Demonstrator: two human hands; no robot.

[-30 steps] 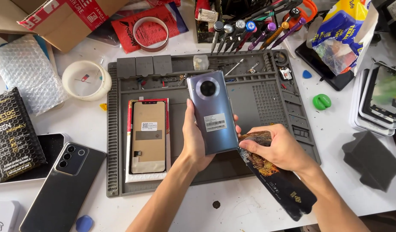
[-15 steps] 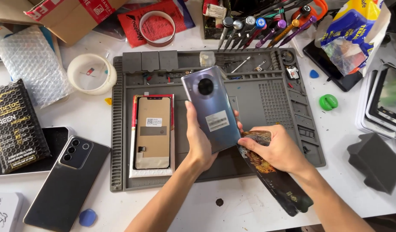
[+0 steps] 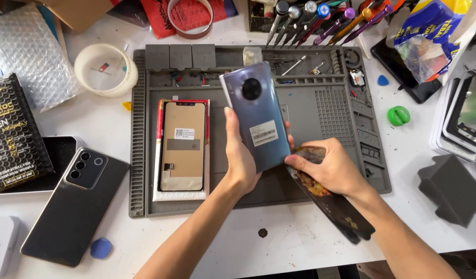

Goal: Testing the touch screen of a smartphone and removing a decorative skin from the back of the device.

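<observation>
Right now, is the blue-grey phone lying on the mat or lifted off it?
Lifted. The left hand holds the blue-grey phone tilted above the grey mat, back side up; the right hand touches its lower edge.

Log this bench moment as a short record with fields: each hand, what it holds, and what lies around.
left hand: holds a blue-grey phone upright, back facing the camera, round camera ring near the top, white sticker on the back
right hand: grips a dark worn flat tool at the phone's lower right edge
work surface: grey repair mat
on the mat: replacement screen, left of the held phone
off the mat: dark phone lying back up at left; tape roll; green cap
</observation>
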